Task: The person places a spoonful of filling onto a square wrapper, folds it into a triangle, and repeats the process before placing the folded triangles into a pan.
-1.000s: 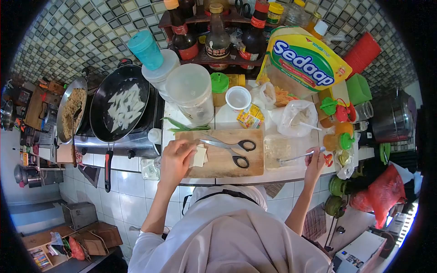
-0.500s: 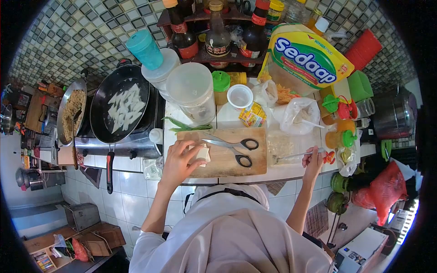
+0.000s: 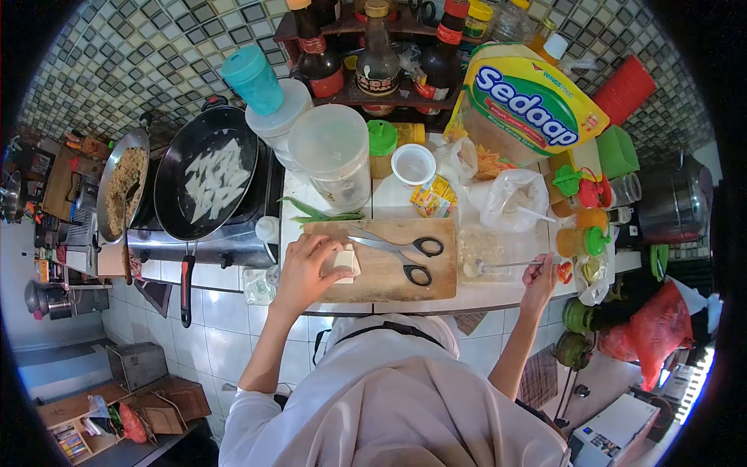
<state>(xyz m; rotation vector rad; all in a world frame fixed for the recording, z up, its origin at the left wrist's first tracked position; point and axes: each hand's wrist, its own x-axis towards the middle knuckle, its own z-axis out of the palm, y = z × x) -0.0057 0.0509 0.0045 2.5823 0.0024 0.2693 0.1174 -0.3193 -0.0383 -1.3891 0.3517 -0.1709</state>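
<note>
Evidently soft and tearable, the folded wrapper on the cutting board sits pinched at its edges by the left hand, right hand gripping a spoon.

Pale head covering, short-sleeved light top

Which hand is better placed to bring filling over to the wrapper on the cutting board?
Right hand: it holds the spoon in the filling container; left hand pins the wrapper.
</note>
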